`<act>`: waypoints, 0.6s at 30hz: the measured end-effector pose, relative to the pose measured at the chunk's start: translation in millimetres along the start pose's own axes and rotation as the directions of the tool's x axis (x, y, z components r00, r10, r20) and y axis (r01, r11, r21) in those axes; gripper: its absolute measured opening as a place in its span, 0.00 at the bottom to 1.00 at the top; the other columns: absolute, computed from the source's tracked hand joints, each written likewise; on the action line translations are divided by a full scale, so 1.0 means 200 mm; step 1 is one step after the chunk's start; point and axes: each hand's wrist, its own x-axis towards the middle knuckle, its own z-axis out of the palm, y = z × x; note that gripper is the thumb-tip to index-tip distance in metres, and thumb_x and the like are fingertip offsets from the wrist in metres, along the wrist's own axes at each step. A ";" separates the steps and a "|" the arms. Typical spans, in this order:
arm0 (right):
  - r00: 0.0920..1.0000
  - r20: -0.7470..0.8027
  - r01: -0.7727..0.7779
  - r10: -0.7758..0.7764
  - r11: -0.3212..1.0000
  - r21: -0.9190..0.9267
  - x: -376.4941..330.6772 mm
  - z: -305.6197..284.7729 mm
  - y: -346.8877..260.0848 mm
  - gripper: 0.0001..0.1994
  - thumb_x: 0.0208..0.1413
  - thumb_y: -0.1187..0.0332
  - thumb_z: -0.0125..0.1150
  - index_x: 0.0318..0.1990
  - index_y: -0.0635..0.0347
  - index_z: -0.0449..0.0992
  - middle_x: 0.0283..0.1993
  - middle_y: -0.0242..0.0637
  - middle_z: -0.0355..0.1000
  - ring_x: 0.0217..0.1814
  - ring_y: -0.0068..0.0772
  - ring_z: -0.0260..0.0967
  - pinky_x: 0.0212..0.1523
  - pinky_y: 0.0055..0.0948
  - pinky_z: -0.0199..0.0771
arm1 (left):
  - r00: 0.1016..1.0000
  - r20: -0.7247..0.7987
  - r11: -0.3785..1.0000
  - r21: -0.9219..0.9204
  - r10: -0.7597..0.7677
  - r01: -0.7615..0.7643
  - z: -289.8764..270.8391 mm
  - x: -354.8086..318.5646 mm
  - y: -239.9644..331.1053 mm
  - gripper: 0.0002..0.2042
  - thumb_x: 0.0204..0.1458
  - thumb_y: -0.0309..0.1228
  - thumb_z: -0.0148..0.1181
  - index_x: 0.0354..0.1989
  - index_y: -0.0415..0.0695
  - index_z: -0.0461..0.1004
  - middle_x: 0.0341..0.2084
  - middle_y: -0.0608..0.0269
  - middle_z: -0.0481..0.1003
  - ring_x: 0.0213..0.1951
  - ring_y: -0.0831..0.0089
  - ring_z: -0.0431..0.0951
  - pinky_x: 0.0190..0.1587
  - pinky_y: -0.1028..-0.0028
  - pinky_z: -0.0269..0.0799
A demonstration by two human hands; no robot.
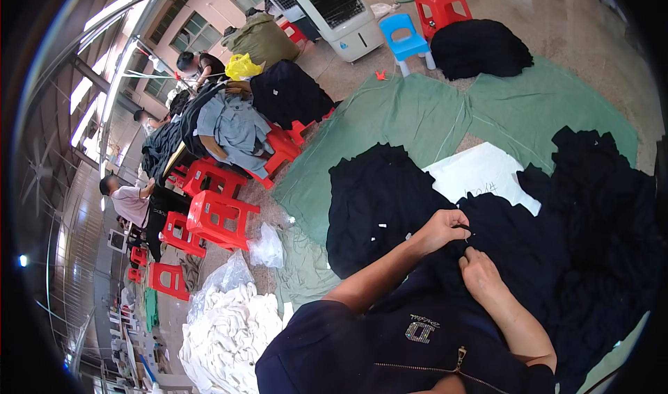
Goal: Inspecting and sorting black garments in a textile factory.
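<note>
In front of my body lies a spread of black garments (511, 234), with their folds running together. My left hand (442, 231) is closed, its fingertips pinching a bit of black garment. Just below and to the right, my right hand (480, 274) is closed too, thumb and fingertips pressed together close to the left one. A thin pale bit shows between the two hands, too small to name. What the right fingertips hold is hidden. Left of the hands is a black garment pile (379, 203) with small white tags. Another black heap (602, 213) rises on the right.
A white sheet with handwriting (480, 171) lies on the green ground cloth (390, 119). White cloth pieces (226, 338) are heaped at lower left. Red stools (221, 216) and a clothes-laden table with people stand left. A blue chair (405, 41) and an air cooler (337, 18) stand behind.
</note>
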 end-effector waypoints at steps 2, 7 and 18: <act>0.994 -0.095 0.063 -0.062 0.998 0.013 0.08 0.07 -0.02 0.03 0.49 0.77 0.56 0.32 0.65 0.74 0.35 0.46 0.69 0.40 0.43 0.72 0.45 0.37 0.73 | 0.999 0.033 0.970 -0.240 -0.028 0.035 -0.09 -0.01 0.00 0.06 0.51 0.19 0.64 0.36 0.39 0.75 0.31 0.67 0.77 0.34 0.79 0.77 0.41 0.80 0.71; 0.931 -0.255 0.268 -0.262 0.963 -0.015 -0.01 -0.22 0.02 0.06 0.48 0.75 0.59 0.34 0.66 0.74 0.36 0.44 0.71 0.37 0.38 0.73 0.39 0.33 0.73 | 0.997 0.065 0.897 -0.436 -0.045 0.069 0.06 -0.02 0.06 0.05 0.51 0.20 0.63 0.36 0.38 0.75 0.31 0.66 0.77 0.34 0.80 0.77 0.41 0.80 0.71; 0.785 -0.577 0.240 -0.225 0.969 -0.051 0.04 -0.23 0.02 0.08 0.48 0.78 0.65 0.37 0.63 0.76 0.37 0.37 0.74 0.28 0.32 0.71 0.30 0.32 0.65 | 0.967 0.254 0.999 0.024 0.031 -0.038 0.02 -0.08 0.14 0.06 0.54 0.23 0.60 0.38 0.36 0.76 0.31 0.70 0.75 0.36 0.83 0.70 0.41 0.79 0.67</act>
